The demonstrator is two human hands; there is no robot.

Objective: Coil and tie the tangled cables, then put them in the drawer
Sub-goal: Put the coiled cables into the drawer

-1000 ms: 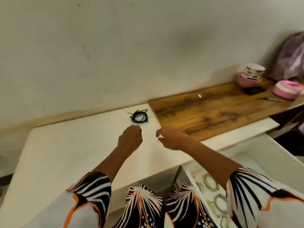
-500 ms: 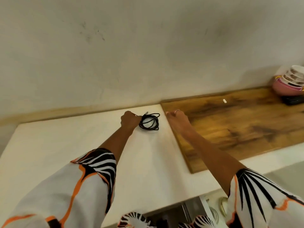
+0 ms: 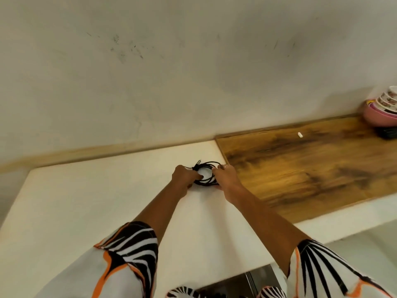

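You've got a cream white counter (image 3: 96, 201) running along the wall, and a brown wood-grain board (image 3: 311, 168) lies flat on its right part, back edge near the wall. A black coiled cable (image 3: 206, 174) sits on the white part, just left of the board's near corner. On the board there's a tiny white scrap (image 3: 300, 134), and at the far right a stack of bowls (image 3: 384, 108) beside some dark flat thing (image 3: 387, 132), too cut off to tell.

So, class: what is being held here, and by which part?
The coiled black cable: left hand grips its left side, right hand its right side.
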